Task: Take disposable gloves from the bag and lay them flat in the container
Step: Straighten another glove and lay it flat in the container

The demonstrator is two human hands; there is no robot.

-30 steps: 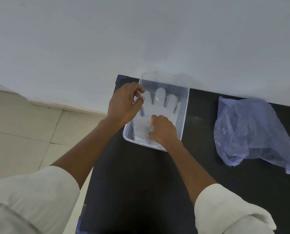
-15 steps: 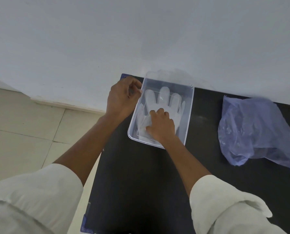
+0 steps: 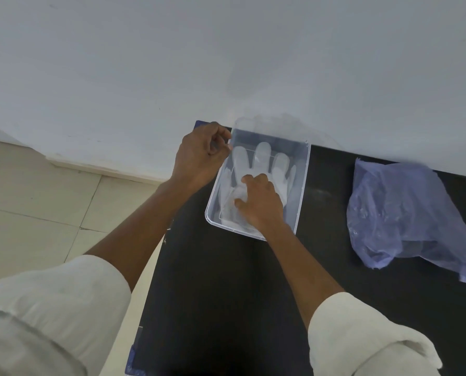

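— So where does the glove (image 3: 264, 169) sit?

— Flat on the floor of the clear container (image 3: 303, 183), fingers pointing to the far wall. Its cuff end is hidden under the right hand (image 3: 259, 202), and the plastic there is bunched, so I cannot make out whether one glove or several lie stacked.

— Is that hand gripping it?

— The fingers are curled down onto the palm area of the glove, pressing it. Whether any film is pinched between them, I cannot tell; the knuckles cover that.

— And the left hand (image 3: 199, 156)?

— At the container's far-left corner, fingers closed in a pinch by the rim. Something thin and clear may be between the fingertips, perhaps the glove's thumb or the rim itself; it is too faint to say.

— The bag (image 3: 405, 213)?

— Bluish, crumpled, lying on the black table (image 3: 226, 294) well to the right of the container, touched by neither hand. Its right edge runs out of view, and its contents are only a blur.

— Anything else cut off?

— Both white sleeves (image 3: 50, 308) are cropped at the near edge.
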